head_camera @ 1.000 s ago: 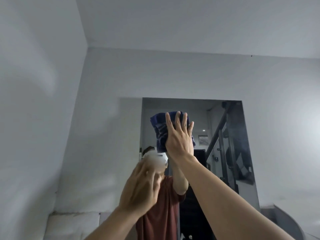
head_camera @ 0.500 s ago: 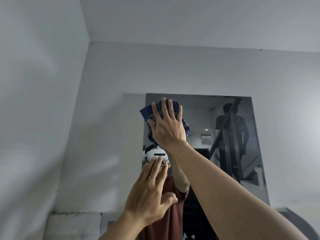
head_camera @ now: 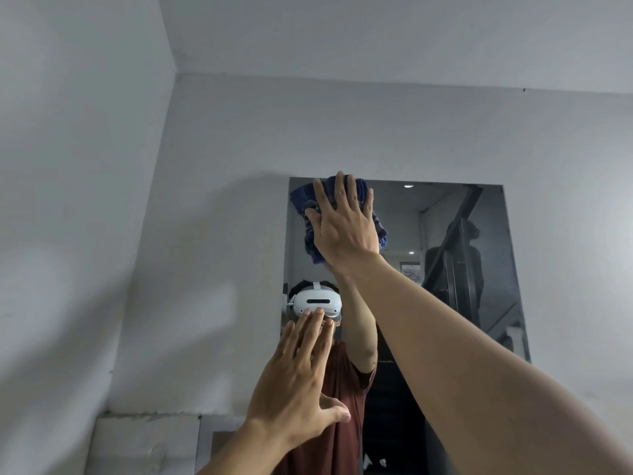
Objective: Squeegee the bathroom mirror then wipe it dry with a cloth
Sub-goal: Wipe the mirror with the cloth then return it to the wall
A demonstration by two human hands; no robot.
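Observation:
A tall mirror (head_camera: 462, 214) hangs on the grey wall ahead. My right hand (head_camera: 342, 231) presses a dark blue cloth (head_camera: 310, 241) flat against the mirror's top left corner, fingers spread over it. My left hand (head_camera: 298, 382) is raised lower down, open, fingers together and pointing up, fingertips at or near the glass beside the mirror's left edge; it holds nothing. No squeegee is in view. The mirror reflects a person in a maroon shirt with a white headset.
A grey side wall (head_camera: 78, 200) closes in on the left and meets the ceiling (head_camera: 376, 32) above. A pale ledge (head_camera: 147, 443) runs below the mirror at the lower left. A stair railing shows in the mirror's reflection.
My right hand has slid the cloth up and left to the mirror's top corner. My left hand has opened from a loose curl and now reaches flat toward the glass.

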